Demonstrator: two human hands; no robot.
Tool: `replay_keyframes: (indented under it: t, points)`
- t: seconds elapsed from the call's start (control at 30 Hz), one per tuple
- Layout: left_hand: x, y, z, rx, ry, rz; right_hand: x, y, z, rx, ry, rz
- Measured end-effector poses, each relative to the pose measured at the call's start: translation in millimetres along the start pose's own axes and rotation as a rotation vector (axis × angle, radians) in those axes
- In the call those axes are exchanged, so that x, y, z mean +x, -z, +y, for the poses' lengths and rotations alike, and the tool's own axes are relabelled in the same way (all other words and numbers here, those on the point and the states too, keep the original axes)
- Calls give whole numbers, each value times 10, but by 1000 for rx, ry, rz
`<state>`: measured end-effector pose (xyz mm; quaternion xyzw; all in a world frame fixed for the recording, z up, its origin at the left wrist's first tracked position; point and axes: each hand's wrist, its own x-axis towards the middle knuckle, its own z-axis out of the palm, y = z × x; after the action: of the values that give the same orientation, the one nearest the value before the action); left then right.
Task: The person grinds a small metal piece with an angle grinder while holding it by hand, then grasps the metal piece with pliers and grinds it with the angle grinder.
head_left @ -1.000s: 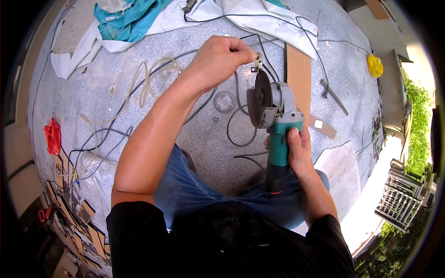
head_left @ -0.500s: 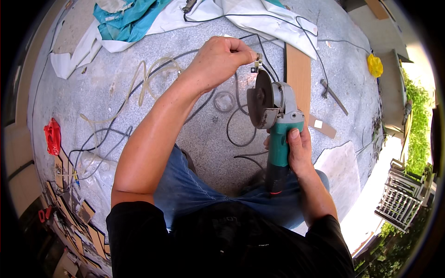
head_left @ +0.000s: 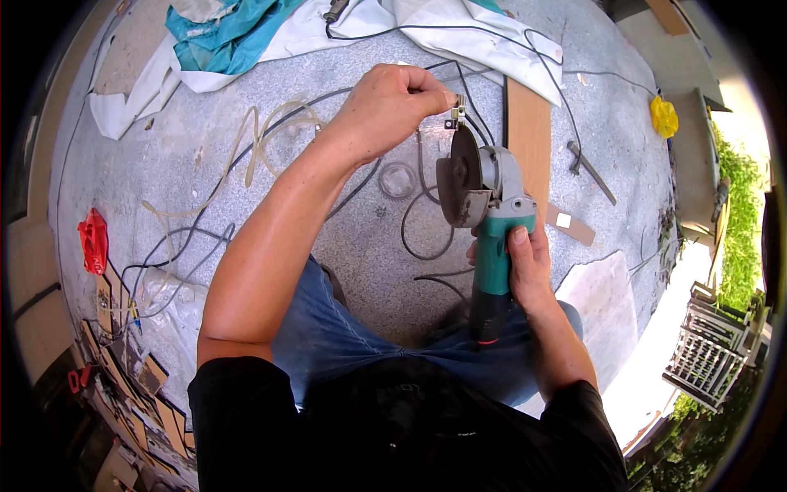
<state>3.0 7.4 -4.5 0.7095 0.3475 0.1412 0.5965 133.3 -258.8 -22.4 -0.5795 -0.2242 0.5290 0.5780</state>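
In my left hand (head_left: pixel 396 111), thumb and fingers pinch a small shiny metal piece (head_left: pixel 456 112) just above a grinding disc. The disc (head_left: pixel 465 160) belongs to a green and grey angle grinder (head_left: pixel 502 254), which my right hand (head_left: pixel 529 262) grips by its body. The metal piece meets the disc's upper edge, with a faint spray of sparks (head_left: pixel 434 135) beside them. A dark guard (head_left: pixel 455 197) covers the disc's lower part, and some of my right fingers are hidden behind the tool.
Black cables (head_left: pixel 426 254), clear hose (head_left: pixel 254 131) and a coil (head_left: pixel 398 179) lie on the speckled floor (head_left: pixel 344 238). Around me are a brown board (head_left: pixel 527 139), a metal bar (head_left: pixel 590 172), white sheeting (head_left: pixel 467 45), teal tarp (head_left: pixel 221 41), a red bag (head_left: pixel 93 242), yellow bag (head_left: pixel 662 116) and board scraps (head_left: pixel 143 385).
Both hands and the grinder have stayed almost exactly in place. The sparks beside the metal piece now spread a little further leftward.
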Motion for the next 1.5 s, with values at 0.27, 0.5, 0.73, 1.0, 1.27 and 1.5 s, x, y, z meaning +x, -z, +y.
replay_keyframes:
  t: [0.27,0.5,0.73,1.0,1.27,1.5]
  points:
    - [0,4,7,16,-4,9,27,-6,0,1,-12,-7]
    - [14,-13,-51,-31,-52,46,26,-23,-5,12,-34,11]
    - [0,8,16,15,1,9,20,-4,-7,-3,-21,2]
    - [-15,16,24,30,7,6,22,-27,-21,4,-11,4]
    - [2,-5,7,32,-19,0,38,-1,2,6,-22,-2]
    - [9,-29,-60,-24,-112,93,22,3,42,-19,23,-3]
